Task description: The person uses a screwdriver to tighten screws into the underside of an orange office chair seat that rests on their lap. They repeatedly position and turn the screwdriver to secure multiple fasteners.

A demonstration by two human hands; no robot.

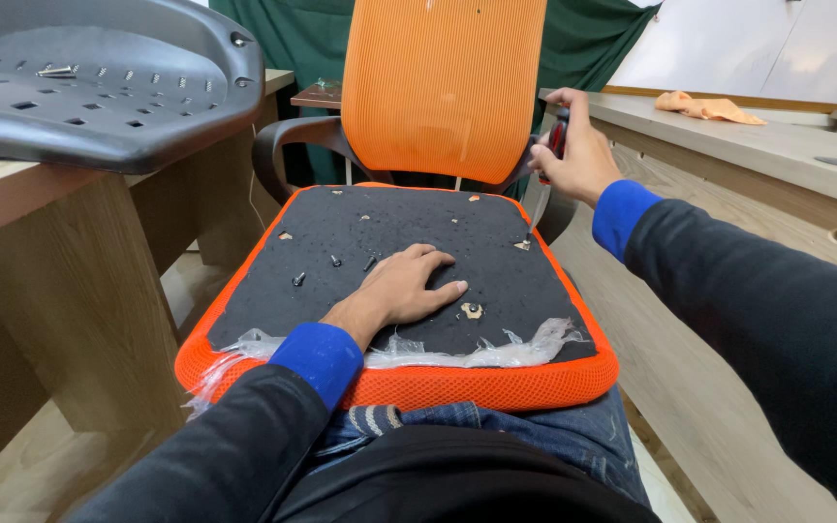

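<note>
An orange mesh office chair rests against my lap with the black underside of its seat (409, 232) facing up. My left hand (401, 289) lies flat on that black panel, fingers spread, holding nothing. My right hand (573, 145) grips a screwdriver (544, 189) with a red and black handle, its tip set on a screw spot at the seat's right rear corner. Several loose dark screws (333, 261) lie on the panel left of my left hand. The orange backrest (448, 87) stands upright behind the seat.
A black plastic seat shell (99, 87) lies on the wooden table at the left. A long wooden desk (758, 155) runs along the right, with an orange cloth (709, 107) on it. Torn clear plastic (477, 353) fringes the seat's near edge. A green curtain hangs behind.
</note>
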